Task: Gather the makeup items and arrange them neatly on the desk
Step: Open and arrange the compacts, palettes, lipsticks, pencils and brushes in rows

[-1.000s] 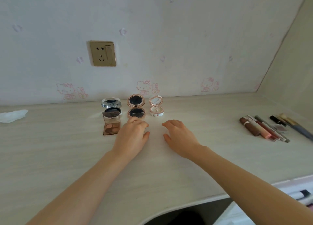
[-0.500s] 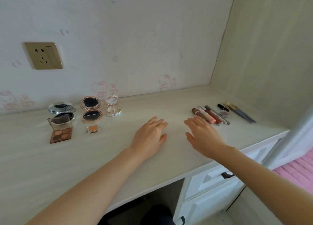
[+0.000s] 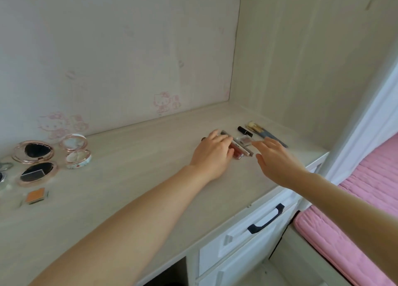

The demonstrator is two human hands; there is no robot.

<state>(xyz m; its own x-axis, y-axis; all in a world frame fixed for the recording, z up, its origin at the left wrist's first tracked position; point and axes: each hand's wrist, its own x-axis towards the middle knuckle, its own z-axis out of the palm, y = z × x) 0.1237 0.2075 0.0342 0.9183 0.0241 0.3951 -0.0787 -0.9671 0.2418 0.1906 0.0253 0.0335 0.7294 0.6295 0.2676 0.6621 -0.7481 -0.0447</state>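
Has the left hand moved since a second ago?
Yes. The left hand left the open compacts and went right along the desk, onto the lip tubes.

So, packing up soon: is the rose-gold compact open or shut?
Open: the rose-gold compact lies with its lid folded back and its dark pan exposed.

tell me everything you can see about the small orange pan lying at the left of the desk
The small orange pan is a little rectangular block of matte orange pressed powder set in a thin clear or silvery case. It lies flat on the pale wood-grain desk, slightly skewed, with no lid over it that shows. It sits by itself in front of the open rose-gold compact and apart from it; nothing touches it. Both hands are away at the right end of the desk. No label can be made out.
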